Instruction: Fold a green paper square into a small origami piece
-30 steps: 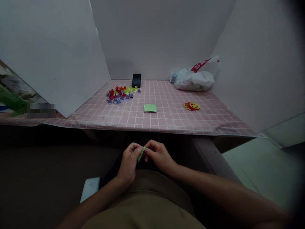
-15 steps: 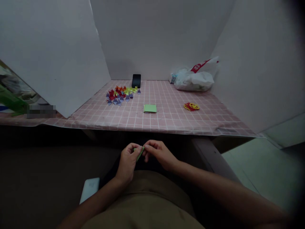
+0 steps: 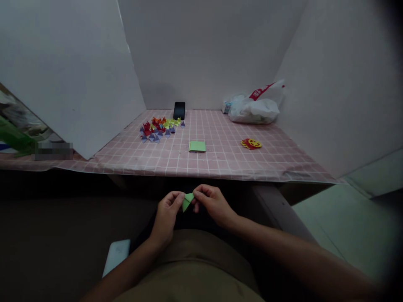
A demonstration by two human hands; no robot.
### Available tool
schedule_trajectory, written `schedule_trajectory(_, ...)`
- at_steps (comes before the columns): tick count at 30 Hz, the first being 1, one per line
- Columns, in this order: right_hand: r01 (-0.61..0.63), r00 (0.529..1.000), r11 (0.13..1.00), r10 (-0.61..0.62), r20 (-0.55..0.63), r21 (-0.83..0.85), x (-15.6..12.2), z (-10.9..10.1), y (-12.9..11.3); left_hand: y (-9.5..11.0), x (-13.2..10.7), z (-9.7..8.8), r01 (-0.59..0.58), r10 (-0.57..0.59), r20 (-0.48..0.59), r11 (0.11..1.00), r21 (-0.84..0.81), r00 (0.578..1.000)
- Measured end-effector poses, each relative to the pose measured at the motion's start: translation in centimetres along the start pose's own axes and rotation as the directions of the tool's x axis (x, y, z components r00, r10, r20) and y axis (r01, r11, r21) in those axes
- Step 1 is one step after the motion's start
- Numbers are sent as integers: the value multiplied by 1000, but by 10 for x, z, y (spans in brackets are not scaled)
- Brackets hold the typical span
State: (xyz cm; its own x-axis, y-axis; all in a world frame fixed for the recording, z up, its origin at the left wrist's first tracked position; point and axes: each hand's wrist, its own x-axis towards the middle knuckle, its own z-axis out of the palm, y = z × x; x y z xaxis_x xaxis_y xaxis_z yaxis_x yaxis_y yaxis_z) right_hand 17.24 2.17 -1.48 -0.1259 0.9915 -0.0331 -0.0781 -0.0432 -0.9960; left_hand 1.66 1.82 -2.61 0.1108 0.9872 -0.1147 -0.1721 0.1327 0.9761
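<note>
Between my hands is a small piece of green folded paper (image 3: 187, 201), roughly triangular with its point down, held above my lap in front of the table edge. My left hand (image 3: 168, 212) pinches its left side between thumb and fingers. At its upper right corner, my right hand (image 3: 214, 203) is closed in a pinch. On the table beyond lies a stack of green square paper (image 3: 197, 146). Several small folded paper pieces (image 3: 159, 129) in red, orange, yellow and purple sit in a cluster at the left.
The table (image 3: 220, 163) has a pink checked cover. A dark phone (image 3: 179, 110) leans at the back. White plastic bag (image 3: 253, 110) stands back right, with red and yellow cut-out shapes (image 3: 251, 144) nearer. A white device (image 3: 116, 256) lies by my left forearm. White panels (image 3: 78, 84) enclose the table.
The green paper has turned and now shows a wider triangular face between my hands. My hands have moved slightly apart. The view has tilted a little.
</note>
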Motion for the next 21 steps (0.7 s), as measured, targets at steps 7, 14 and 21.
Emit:
schedule_trajectory(7, -35, 999, 997, 32, 40, 75, -1, 1, 0, 8, 0, -3, -88, 94, -32, 984, 153, 995)
schedule_trajectory(14, -53, 990, 998, 47, 136, 43, -3, 0, -4, 16, 0, -8, -120, 106, 65, 957, 264, 992)
schedule_trajectory(21, -24, 995, 998, 19, 99, 52, -4, 1, -3, 18, -2, -8, -42, 28, 91, 986, 162, 996)
